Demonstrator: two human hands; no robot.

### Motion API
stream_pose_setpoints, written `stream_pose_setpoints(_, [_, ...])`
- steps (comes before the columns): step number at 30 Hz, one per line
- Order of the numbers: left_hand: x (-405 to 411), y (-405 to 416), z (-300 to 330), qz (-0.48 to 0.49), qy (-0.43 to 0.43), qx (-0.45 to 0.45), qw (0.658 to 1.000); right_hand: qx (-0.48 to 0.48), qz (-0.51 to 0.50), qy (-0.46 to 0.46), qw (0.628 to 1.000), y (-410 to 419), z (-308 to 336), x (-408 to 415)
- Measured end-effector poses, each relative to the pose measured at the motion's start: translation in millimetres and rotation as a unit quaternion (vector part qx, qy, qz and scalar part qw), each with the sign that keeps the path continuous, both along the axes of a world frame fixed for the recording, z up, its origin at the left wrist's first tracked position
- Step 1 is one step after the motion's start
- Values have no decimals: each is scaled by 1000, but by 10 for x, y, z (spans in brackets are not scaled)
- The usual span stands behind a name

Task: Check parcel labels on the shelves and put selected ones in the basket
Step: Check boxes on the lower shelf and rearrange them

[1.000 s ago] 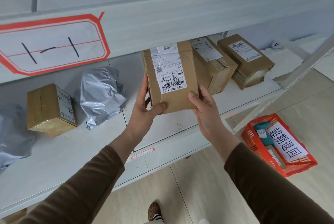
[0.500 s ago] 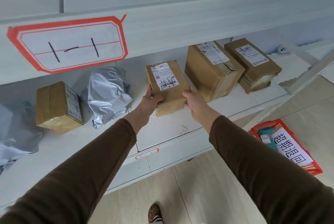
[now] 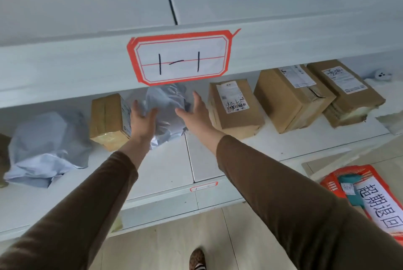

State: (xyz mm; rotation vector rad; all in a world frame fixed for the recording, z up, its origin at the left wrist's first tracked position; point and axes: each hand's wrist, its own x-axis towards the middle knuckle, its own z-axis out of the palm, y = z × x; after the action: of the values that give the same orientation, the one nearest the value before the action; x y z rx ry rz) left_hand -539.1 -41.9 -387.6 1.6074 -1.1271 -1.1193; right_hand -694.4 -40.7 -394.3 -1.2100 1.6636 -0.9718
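White shelving fills the head view, and the lower white shelf (image 3: 165, 167) carries a row of parcels beneath a red-bordered paper tag marked "1-1" (image 3: 181, 57) stuck on the front edge of the shelf above. Both arms in brown sleeves reach in toward the crumpled grey plastic mailer bag (image 3: 166, 108) lying near the middle of the shelf toward its back: the left hand (image 3: 142, 120) lies against the bag's left side with its fingers on the plastic, though whether that grip has closed cannot be told, while the right hand (image 3: 193, 109) is spread, released, just beside the bag's right side. Left of the bag stands a small taped brown cardboard box (image 3: 108, 120), touching or nearly touching it, and further toward the left end slumps a second pale grey plastic mailer (image 3: 49, 147). Right of the hands sit a brown cardboard box with a white printed label on top (image 3: 234, 107), then a larger brown carton with a torn flap (image 3: 290, 98) and a flat brown labelled box (image 3: 346, 92) toward the right end. On the floor at lower right, the orange plastic basket with a white sign in Chinese characters (image 3: 331, 184) already holds what look like a couple of items. Judging from this, some selections are made; the grey bag's label is the next to be read, and the parcels to its left look unchecked.
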Motion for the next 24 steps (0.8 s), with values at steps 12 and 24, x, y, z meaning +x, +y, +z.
stream_pose_setpoints(12, [183,847,199,-134,127,31,982,62,32,-225,972,722,233,47])
stream_pose_setpoints(24, [-314,3291,763,-314,-284,-207,882,-30,24,-381,924,2852,578,-467])
